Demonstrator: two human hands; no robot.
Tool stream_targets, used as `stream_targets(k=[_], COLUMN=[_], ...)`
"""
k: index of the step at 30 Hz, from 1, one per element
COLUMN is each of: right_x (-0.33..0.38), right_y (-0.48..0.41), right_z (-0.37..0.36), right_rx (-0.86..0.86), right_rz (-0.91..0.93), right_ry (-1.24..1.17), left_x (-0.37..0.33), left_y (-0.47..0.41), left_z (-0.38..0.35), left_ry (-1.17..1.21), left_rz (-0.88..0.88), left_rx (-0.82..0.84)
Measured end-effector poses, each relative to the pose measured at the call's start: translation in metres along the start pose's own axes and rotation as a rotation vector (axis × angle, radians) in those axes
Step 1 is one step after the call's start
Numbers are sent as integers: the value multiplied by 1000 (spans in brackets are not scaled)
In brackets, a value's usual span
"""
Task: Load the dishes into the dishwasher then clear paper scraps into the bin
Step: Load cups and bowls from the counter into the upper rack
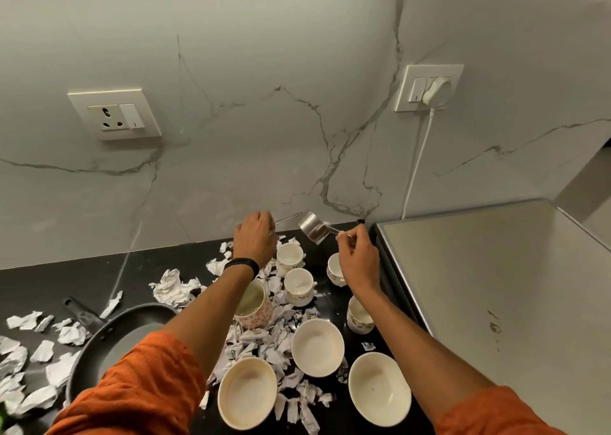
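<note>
Your right hand [358,259] pinches the handle of the small steel measuring cup [312,231], held tilted above the black counter [66,286]. Your left hand [256,239] curls round a thin metal utensil [289,219]. Risk: a slipping cup would chip the white floral teacups [297,286] beneath. No legible writing.

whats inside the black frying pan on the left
Only a bare grey base shows inside the frying pan; the orange sleeve covers its near right part, which is hidden.
</note>
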State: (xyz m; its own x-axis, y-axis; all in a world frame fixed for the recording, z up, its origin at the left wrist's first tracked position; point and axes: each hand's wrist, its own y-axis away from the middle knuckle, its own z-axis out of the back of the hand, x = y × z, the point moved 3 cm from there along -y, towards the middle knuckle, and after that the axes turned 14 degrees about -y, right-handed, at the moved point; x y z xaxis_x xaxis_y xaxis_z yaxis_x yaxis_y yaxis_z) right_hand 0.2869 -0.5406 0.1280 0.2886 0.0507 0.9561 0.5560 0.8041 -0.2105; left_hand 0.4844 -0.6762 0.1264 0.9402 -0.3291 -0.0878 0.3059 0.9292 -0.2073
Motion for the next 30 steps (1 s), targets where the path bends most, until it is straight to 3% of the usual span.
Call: stream_targets(k=[4,9,19,26,30], right_x=[3,2,-16,-48,-68], right_y=[8,24,89,166,225], right_z=[24,80,232,365,433], right_rx=[-112,-256,-594,-864,-940], right_rz=[-13,18,-66,-177,-192], right_ry=[-99,-114,-222,-246,46], left_x=[-30,-95,-261,-391,-462], left_y=[4,10,51,139,203], left_z=[24,40,27,19,13], left_ry=[137,267,412,465,463], left_rz=[-28,-140,-785,-1012,-1077], left_rx=[-151,-135,297,549,667])
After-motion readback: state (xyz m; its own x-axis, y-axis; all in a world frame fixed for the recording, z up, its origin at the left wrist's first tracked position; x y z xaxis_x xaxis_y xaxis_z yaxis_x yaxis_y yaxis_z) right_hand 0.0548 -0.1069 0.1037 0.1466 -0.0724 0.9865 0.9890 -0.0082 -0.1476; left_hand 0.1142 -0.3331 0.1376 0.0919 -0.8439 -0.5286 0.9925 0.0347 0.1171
